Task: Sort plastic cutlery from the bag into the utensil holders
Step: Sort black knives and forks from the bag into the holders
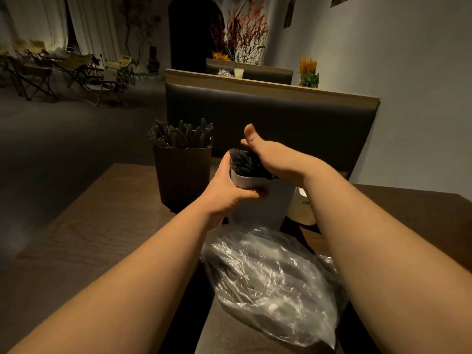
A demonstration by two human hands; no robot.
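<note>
The left hand [227, 192] grips the white holder [258, 203] just under its rim, with its fingers [258, 194] curled across the near face and the thumb up along the left edge. The right hand [273, 157] lies with its palm against the black cutlery [245, 162] standing in that holder. Its thumb [250, 134] points straight up and touches nothing. Its other fingers run behind the cutlery and are mostly hidden, so I cannot tell whether they curl.

Both bare forearms reach out over a dark, wood-grained table [89, 226]. The white holder stands upright on it near the far edge. A taller dark holder [182, 175] stands just to its left, apart from it and crammed with more black cutlery [181, 135]. A pale cream object [302, 208] peeks out behind the white holder on the right.

Beyond the table rises a padded dark bench back [268, 118] with a wooden top ledge. A small plant with orange flowers [309, 72] sits on the ledge beside a plain pale wall [408, 72]. Red branches [240, 34] stand farther back. Folding chairs [38, 70] line the dim floor at far left, before light curtains.

The clear plastic bag [270, 282] lies crumpled between the forearms, near the table's front. It is glossy, with dark pieces showing through it.
</note>
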